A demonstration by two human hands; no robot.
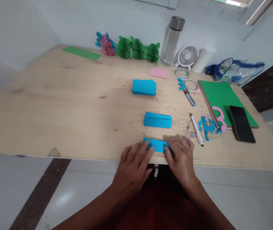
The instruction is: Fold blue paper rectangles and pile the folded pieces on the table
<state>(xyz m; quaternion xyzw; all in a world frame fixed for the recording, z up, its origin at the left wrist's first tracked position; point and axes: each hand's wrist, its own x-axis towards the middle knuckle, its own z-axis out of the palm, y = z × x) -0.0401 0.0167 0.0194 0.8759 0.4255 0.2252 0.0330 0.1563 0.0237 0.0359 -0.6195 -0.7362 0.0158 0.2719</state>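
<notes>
A small blue paper strip point(157, 144) lies flat near the table's front edge, between my two hands. My left hand point(135, 161) rests on its left end, fingers spread and stretched out, thumb lower near the edge. At the right end, my right hand point(180, 155) has thumb and forefinger closed on the paper, with its other fingers bent on the table. Just beyond lies a folded blue paper piece point(157, 120). Farther back is a stack of blue paper pieces point(144, 87).
Right of the hands lie a white pen point(196, 129), blue paper scraps point(207, 127), thread snips point(189, 97), and a phone point(242, 124) on green sheets point(222, 92). Along the wall stand green paper figures point(138, 48), a bottle point(172, 43) and a small fan point(187, 56).
</notes>
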